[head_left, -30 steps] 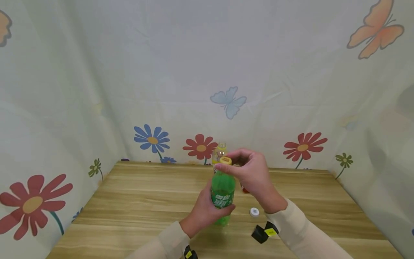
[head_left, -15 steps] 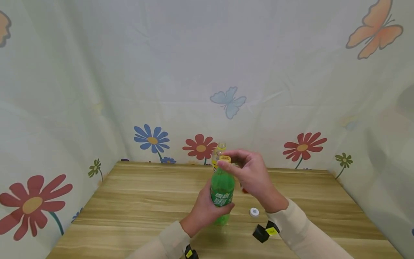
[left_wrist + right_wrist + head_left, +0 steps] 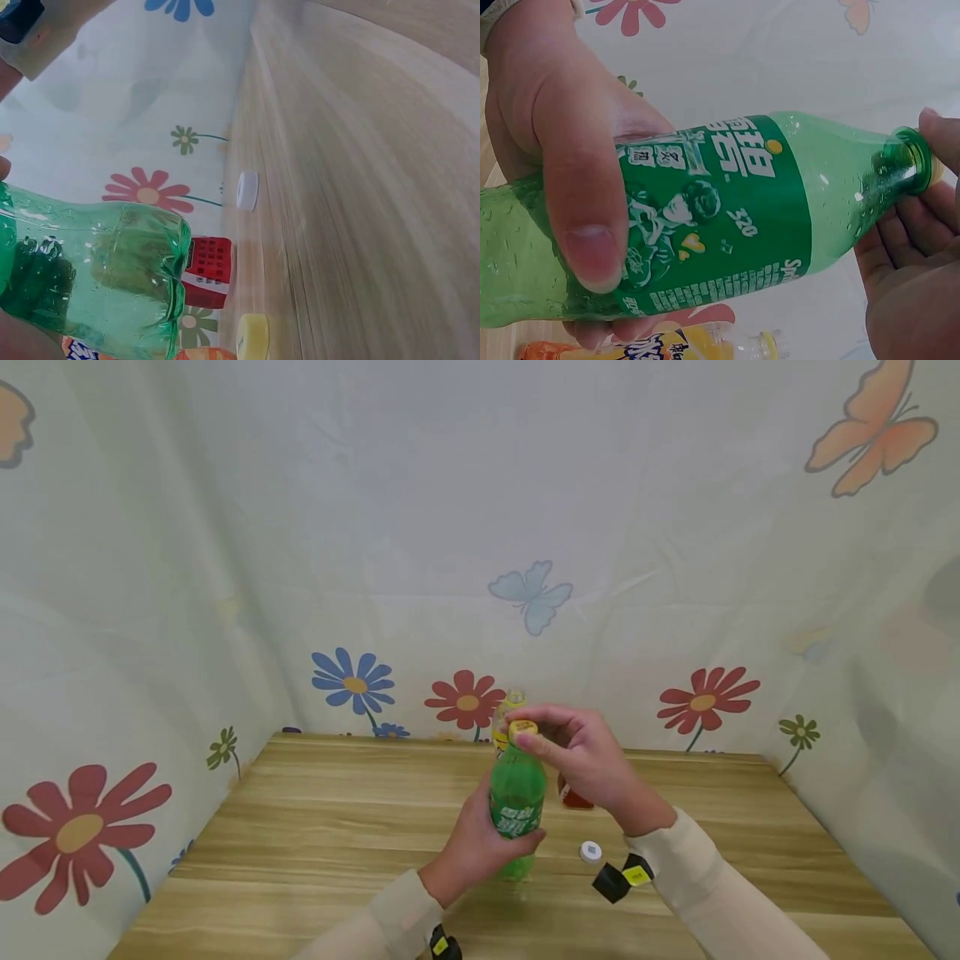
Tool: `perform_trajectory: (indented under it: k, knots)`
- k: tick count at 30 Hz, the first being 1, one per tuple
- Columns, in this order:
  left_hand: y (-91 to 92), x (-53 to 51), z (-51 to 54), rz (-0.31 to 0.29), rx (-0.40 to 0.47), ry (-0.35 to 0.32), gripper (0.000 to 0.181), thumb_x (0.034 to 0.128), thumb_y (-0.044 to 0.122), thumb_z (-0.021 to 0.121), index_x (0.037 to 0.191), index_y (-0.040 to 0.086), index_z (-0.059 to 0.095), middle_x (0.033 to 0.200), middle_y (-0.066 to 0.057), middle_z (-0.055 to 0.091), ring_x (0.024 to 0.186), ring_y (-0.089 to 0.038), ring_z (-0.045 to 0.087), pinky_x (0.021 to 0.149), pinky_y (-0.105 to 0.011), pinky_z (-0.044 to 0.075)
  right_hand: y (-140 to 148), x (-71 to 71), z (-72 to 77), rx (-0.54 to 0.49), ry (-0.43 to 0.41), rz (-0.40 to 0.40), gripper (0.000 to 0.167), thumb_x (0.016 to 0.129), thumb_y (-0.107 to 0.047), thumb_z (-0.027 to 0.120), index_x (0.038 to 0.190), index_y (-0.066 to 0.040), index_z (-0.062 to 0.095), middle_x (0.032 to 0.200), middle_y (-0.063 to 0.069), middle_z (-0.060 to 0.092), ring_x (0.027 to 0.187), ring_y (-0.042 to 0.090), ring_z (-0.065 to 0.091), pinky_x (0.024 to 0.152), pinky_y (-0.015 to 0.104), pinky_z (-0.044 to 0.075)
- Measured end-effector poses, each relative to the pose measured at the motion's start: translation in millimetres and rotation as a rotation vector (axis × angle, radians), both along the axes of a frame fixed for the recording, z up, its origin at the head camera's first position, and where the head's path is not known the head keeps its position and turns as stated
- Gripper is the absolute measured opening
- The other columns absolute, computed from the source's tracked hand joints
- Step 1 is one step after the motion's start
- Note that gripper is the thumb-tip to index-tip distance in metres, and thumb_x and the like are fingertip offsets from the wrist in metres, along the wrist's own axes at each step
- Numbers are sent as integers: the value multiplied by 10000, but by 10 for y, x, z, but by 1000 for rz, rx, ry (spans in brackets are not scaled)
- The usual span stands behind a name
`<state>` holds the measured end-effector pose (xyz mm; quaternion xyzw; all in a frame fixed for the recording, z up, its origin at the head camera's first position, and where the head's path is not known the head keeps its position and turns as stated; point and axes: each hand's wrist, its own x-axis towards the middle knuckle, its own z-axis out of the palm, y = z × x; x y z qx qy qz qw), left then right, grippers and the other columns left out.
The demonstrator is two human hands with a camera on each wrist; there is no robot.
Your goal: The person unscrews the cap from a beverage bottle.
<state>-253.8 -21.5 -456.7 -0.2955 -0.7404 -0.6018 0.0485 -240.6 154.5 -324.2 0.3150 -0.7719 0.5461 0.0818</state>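
Note:
My left hand (image 3: 474, 845) grips the green soda bottle (image 3: 517, 777) round its labelled middle and holds it upright, its base close to the wooden table. In the right wrist view the left thumb (image 3: 592, 251) lies across the green label. At the top, my right hand (image 3: 592, 764) pinches the yellow bottle cap (image 3: 523, 727) between thumb and fingers. The cap sits at the bottle's mouth; whether it is loose I cannot tell. Some liquid drops cling inside the green plastic.
Behind the green bottle stands an uncapped clear bottle with a yellow ring (image 3: 513, 700), orange-labelled in the right wrist view. A red-labelled item (image 3: 576, 795) is partly behind my right hand. A white cap (image 3: 590, 852) and another yellow cap (image 3: 253, 337) lie on the table (image 3: 360, 827).
My right wrist has turned and shifted slightly right, while its fingers stay at the yellow cap. More of the red-labelled item shows. The left hand and green bottle have hardly moved.

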Motion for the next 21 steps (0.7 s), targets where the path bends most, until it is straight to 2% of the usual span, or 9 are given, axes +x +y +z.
perform_trajectory:
  k: [7, 13, 17, 21]
  knots:
    - [-3, 13, 38, -6, 5, -8, 786, 850, 220, 834, 1472, 288, 358, 1305, 56, 617, 1166, -152, 624, 1038, -343, 522, -31, 13, 4, -30, -55, -19, 268, 994, -263, 684, 1250, -188, 713, 1191, 41, 732, 997, 245, 691, 815, 290, 595]
    - [-1, -4, 31, -2, 7, -8, 769, 855, 238, 834, 1464, 292, 368, 1311, 63, 615, 1174, -146, 622, 1039, -333, 522, -106, 78, 50, -124, -144, -187, 336, 882, -278, 821, 1155, -120, 706, 1122, 64, 706, 965, 251, 675, 798, 271, 590]
    - [0, -12, 24, 8, 9, -7, 762, 855, 231, 836, 1456, 300, 372, 1309, 76, 611, 1180, -148, 618, 1044, -333, 519, -155, 120, 61, -158, -148, -276, 393, 811, -279, 885, 1086, -78, 687, 1079, 94, 688, 951, 261, 668, 793, 268, 590]
    - [7, -16, 18, 11, 17, 1, 770, 852, 217, 839, 1456, 300, 367, 1314, 73, 609, 1184, -150, 617, 1044, -332, 521, -194, 139, 60, -146, -125, -319, 423, 768, -306, 916, 1041, -81, 685, 1049, 88, 693, 940, 260, 672, 781, 282, 590]
